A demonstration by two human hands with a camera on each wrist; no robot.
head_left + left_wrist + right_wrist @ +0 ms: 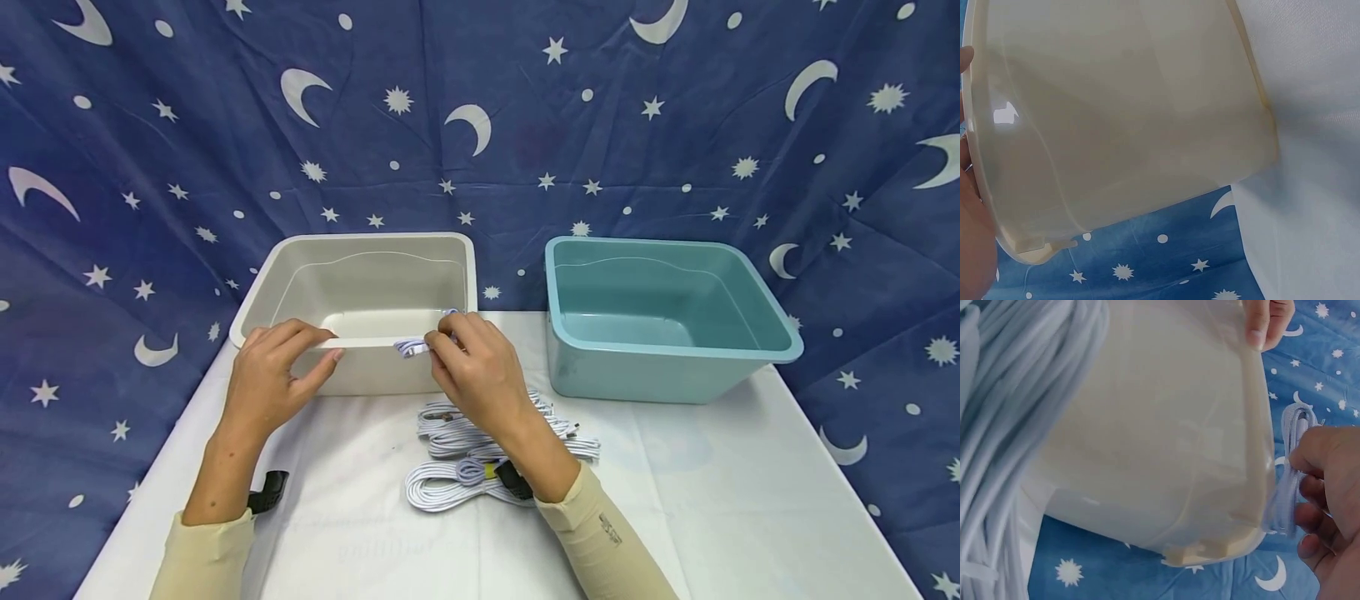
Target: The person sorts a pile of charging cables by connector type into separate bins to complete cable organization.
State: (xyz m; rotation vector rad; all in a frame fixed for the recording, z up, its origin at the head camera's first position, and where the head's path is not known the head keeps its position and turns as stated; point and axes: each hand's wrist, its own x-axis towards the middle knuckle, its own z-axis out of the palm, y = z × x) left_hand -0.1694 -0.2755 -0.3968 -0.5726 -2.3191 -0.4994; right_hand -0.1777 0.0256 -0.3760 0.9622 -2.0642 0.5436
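Observation:
My left hand (270,375) grips the front rim of a pale grey bin (382,367), thumb outside and fingers over the edge. Between the thumb and fingers of my right hand (480,367) is a small coiled white cable (1291,462), held above the same rim towards its right end. Part of this cable is hidden behind the fingers. Below the right hand and forearm, several bundled white cables (442,492) lie on the table, one wrapped with a yellow band. In the left wrist view the bin's outer wall (1116,125) fills most of the picture.
A teal bin (637,375) stands to the right of the grey one, with a gap between them. A white cloth (360,517) covers the table. Behind hangs a blue curtain (510,92) with moons and stars.

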